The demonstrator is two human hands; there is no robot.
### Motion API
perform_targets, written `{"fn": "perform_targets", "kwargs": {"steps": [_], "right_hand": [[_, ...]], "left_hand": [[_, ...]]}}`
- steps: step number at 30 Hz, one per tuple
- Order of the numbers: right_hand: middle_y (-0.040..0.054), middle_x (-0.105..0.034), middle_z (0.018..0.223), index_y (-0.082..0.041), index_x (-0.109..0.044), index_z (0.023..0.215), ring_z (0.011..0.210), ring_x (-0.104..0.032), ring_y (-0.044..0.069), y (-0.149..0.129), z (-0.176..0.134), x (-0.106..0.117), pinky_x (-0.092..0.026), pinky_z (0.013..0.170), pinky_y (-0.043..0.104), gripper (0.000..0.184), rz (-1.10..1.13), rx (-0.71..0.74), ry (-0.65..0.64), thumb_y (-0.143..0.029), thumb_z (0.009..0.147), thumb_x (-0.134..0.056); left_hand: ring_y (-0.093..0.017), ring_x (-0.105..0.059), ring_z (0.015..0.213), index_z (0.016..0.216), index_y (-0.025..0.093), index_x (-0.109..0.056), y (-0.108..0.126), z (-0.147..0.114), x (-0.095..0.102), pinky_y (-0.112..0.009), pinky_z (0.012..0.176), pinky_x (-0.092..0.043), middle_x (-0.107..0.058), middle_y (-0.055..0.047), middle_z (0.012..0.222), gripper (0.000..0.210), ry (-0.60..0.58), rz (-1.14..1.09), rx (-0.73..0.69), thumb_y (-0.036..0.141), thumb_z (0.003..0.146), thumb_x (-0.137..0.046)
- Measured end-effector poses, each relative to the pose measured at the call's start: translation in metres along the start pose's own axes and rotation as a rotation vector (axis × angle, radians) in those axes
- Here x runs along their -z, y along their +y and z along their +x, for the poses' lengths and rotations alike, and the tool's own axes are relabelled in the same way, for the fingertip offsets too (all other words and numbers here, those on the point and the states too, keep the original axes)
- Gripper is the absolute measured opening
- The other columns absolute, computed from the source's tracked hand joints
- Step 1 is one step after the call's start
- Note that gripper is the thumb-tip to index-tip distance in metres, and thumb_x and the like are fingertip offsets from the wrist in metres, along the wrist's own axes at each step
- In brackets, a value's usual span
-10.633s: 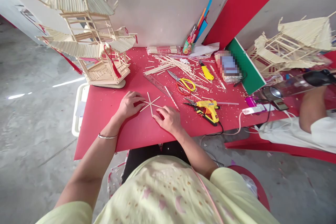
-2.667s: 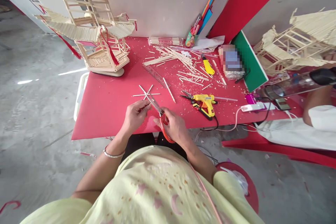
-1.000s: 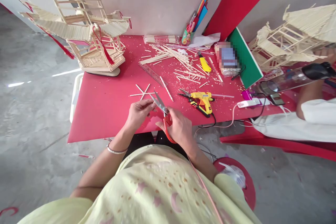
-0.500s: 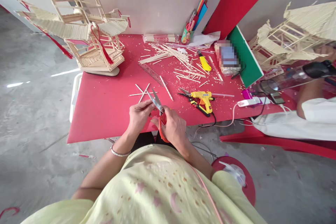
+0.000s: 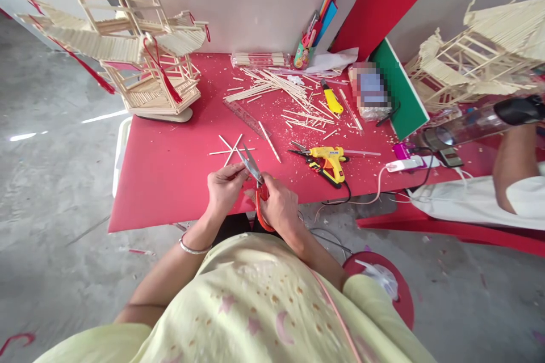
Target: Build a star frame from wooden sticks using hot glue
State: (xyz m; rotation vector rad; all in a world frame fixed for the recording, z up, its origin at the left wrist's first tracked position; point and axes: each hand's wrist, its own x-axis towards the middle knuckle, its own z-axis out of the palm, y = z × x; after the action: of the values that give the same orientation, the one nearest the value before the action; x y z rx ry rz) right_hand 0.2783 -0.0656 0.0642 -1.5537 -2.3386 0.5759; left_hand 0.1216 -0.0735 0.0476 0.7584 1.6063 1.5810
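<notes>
My right hand (image 5: 279, 201) is closed round the red handles of a pair of scissors (image 5: 254, 168), whose blades point up and left. Close to the blades, my left hand (image 5: 226, 187) is pinched shut; what its fingertips hold is too small to make out. Just beyond my hands, a few thin wooden sticks (image 5: 232, 151) lie crossed on the red table (image 5: 157, 176). Another single stick (image 5: 269, 142) lies to their right, beside a clear ruler (image 5: 247, 118).
A yellow glue gun (image 5: 332, 160) and a yellow utility knife (image 5: 331, 99) lie to the right. Loose sticks (image 5: 285, 85) and scraps spread behind. Stick-built pagodas stand at left (image 5: 149, 91) and right (image 5: 460, 68). A co-worker's arm (image 5: 515, 164) is at far right, near a clear bottle (image 5: 472, 127).
The scissor blades have come closer together near my left fingertips. Both my hands have barely shifted. At the right, the co-worker's arm has moved.
</notes>
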Motion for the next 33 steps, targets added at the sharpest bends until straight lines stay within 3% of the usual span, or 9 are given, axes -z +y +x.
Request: {"fn": "perform_targets", "kwargs": {"steps": [6, 10, 13, 17, 21, 24, 27, 30, 33], "right_hand": [[0.0046, -0.081, 0.093, -0.024, -0.068, 0.131, 0.084, -0.077, 0.022, 0.003, -0.002, -0.007, -0.038, 0.066, 0.027, 0.049, 0.064, -0.004, 0.035, -0.063, 0.105, -0.053], [0.0050, -0.078, 0.077, -0.021, -0.070, 0.131, 0.071, -0.074, 0.022, 0.009, 0.018, 0.009, -0.037, 0.064, 0.026, 0.059, 0.069, -0.076, 0.094, -0.068, 0.105, -0.049], [0.0105, -0.080, 0.086, -0.017, -0.068, 0.136, 0.077, -0.075, 0.026, 0.014, 0.051, 0.035, -0.043, 0.069, 0.028, 0.065, -0.037, -0.167, 0.197, -0.070, 0.107, -0.041], [0.0146, -0.081, 0.102, -0.019, -0.062, 0.148, 0.093, -0.077, 0.031, 0.017, 0.074, 0.050, -0.048, 0.076, 0.033, 0.064, -0.218, -0.148, 0.109, -0.065, 0.106, -0.048], [0.0097, -0.081, 0.107, -0.027, -0.061, 0.151, 0.096, -0.076, 0.028, 0.024, 0.046, 0.025, -0.048, 0.077, 0.031, 0.062, -0.257, -0.068, -0.055, -0.063, 0.101, -0.060], [0.0075, -0.081, 0.111, -0.030, -0.057, 0.155, 0.101, -0.075, 0.025, 0.030, 0.017, 0.008, -0.047, 0.078, 0.029, 0.063, -0.245, -0.046, -0.078, -0.063, 0.101, -0.061], [0.0083, -0.080, 0.112, -0.030, -0.055, 0.157, 0.101, -0.074, 0.025, 0.035, 0.013, 0.012, -0.047, 0.079, 0.029, 0.067, -0.240, -0.061, -0.040, -0.067, 0.102, -0.057], [0.0124, -0.079, 0.109, -0.026, -0.057, 0.155, 0.097, -0.074, 0.028, 0.041, 0.051, 0.033, -0.047, 0.079, 0.032, 0.069, -0.267, -0.095, 0.039, -0.070, 0.103, -0.053], [0.0171, -0.078, 0.108, -0.019, -0.058, 0.152, 0.097, -0.072, 0.030, 0.054, 0.121, 0.053, -0.048, 0.084, 0.037, 0.060, -0.299, -0.104, 0.090, -0.058, 0.107, -0.051]], "left_hand": [[-0.018, -0.074, 0.064, 0.097, 0.015, -0.086, 0.003, -0.001, -0.006, -0.024, 0.054, -0.057, -0.080, -0.007, 0.079, 0.038, -0.031, -0.137, 0.076, 0.038, 0.067, -0.094], [-0.018, -0.074, 0.063, 0.097, 0.014, -0.086, 0.006, -0.001, -0.008, -0.024, 0.052, -0.056, -0.081, -0.008, 0.081, 0.044, -0.038, -0.135, 0.103, 0.041, 0.064, -0.096], [-0.019, -0.074, 0.065, 0.095, 0.014, -0.084, 0.004, 0.002, -0.004, -0.022, 0.049, -0.052, -0.080, -0.009, 0.081, 0.045, -0.052, -0.090, 0.114, 0.045, 0.065, -0.095], [-0.018, -0.073, 0.073, 0.092, 0.017, -0.082, -0.005, 0.009, 0.010, -0.023, 0.053, -0.051, -0.078, -0.008, 0.088, 0.039, -0.018, 0.013, 0.066, 0.049, 0.072, -0.091], [-0.016, -0.067, 0.080, 0.088, 0.022, -0.084, -0.013, 0.017, 0.033, -0.024, 0.066, -0.053, -0.073, -0.005, 0.091, 0.024, 0.037, 0.211, -0.125, 0.045, 0.080, -0.086], [-0.013, -0.062, 0.073, 0.088, 0.022, -0.083, -0.013, 0.024, 0.045, -0.024, 0.063, -0.049, -0.072, -0.004, 0.088, 0.023, 0.017, 0.235, -0.118, 0.044, 0.084, -0.082], [-0.010, -0.057, 0.067, 0.090, 0.020, -0.081, -0.010, 0.029, 0.045, -0.022, 0.057, -0.045, -0.073, -0.004, 0.091, 0.027, 0.006, 0.186, -0.098, 0.046, 0.084, -0.082], [-0.008, -0.051, 0.057, 0.094, 0.018, -0.080, -0.007, 0.031, 0.036, -0.021, 0.051, -0.041, -0.069, -0.002, 0.076, 0.034, -0.023, 0.087, -0.028, 0.050, 0.084, -0.082], [-0.007, -0.047, 0.049, 0.093, 0.016, -0.079, -0.005, 0.029, 0.028, -0.021, 0.047, -0.038, -0.063, 0.000, 0.065, 0.037, -0.070, 0.047, 0.005, 0.052, 0.084, -0.082]]}}
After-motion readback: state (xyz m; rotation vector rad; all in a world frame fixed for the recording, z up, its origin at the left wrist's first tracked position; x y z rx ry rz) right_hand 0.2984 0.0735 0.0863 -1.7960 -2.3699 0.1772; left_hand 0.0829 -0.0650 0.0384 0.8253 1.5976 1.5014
